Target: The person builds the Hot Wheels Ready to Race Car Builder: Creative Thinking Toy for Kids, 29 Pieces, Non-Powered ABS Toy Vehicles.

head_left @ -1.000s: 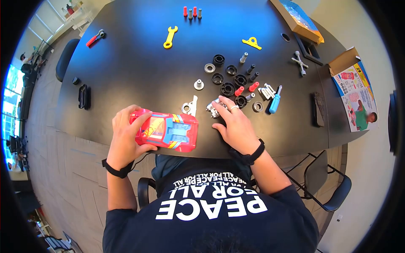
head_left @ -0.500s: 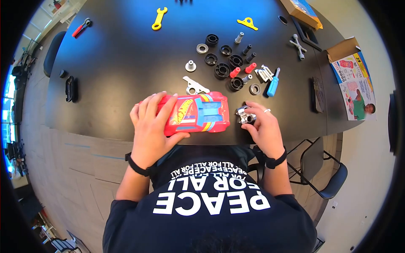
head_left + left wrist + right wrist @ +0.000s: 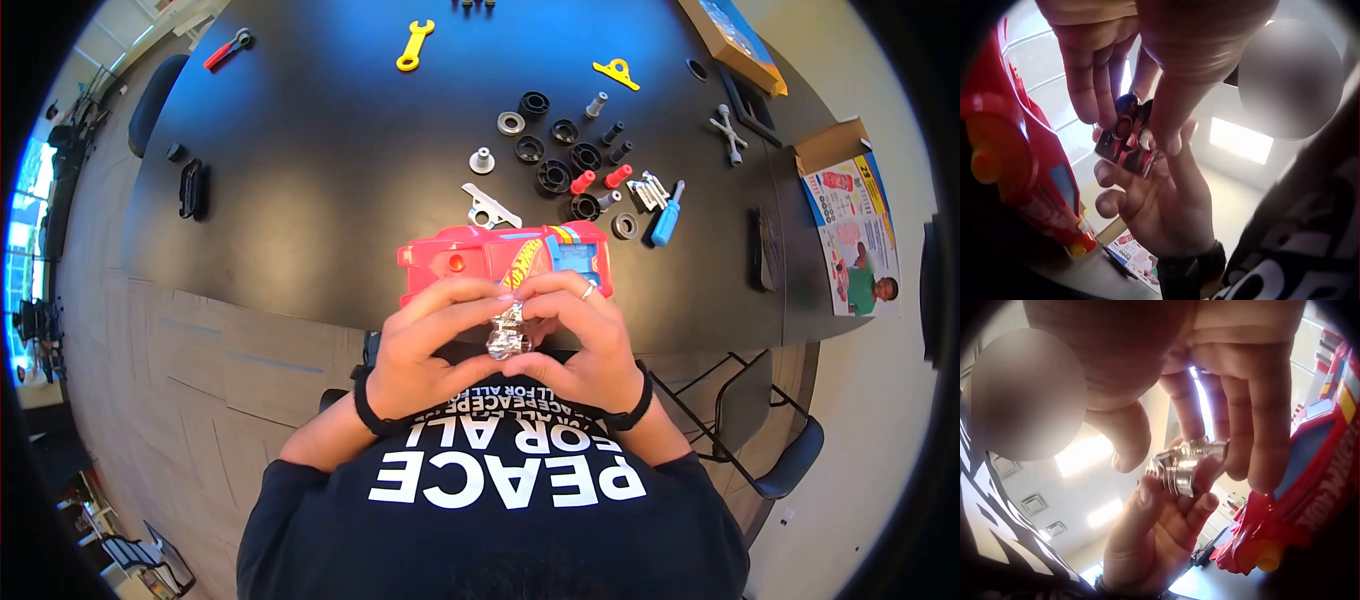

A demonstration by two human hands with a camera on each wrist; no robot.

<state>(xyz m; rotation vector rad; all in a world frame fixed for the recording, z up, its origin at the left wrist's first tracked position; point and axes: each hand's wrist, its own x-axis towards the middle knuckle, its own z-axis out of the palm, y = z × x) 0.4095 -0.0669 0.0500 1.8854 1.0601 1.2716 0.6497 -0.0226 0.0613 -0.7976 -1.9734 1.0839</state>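
Observation:
A chrome toy engine block is held up between both hands, close in front of the chest. My left hand grips it between thumb and fingers, as the silver engine block in the right wrist view shows. The fingers of my right hand curl against its other side; the left wrist view shows that hand with its fingers bent around the part. Just beyond the hands, a red toy car with a blue rear lies on the table, partly covered by the fingers.
Behind the car lies a white-grey bracket. Several black wheels, bolts and rings cluster to its right, near a blue screwdriver. Farther off are a yellow wrench and a red-handled ratchet. A printed box stands right.
The left hand has let go of the red car, now left lying on the table. The right hand has lifted the chrome engine block off the table towards the chest, where both hands hold it.

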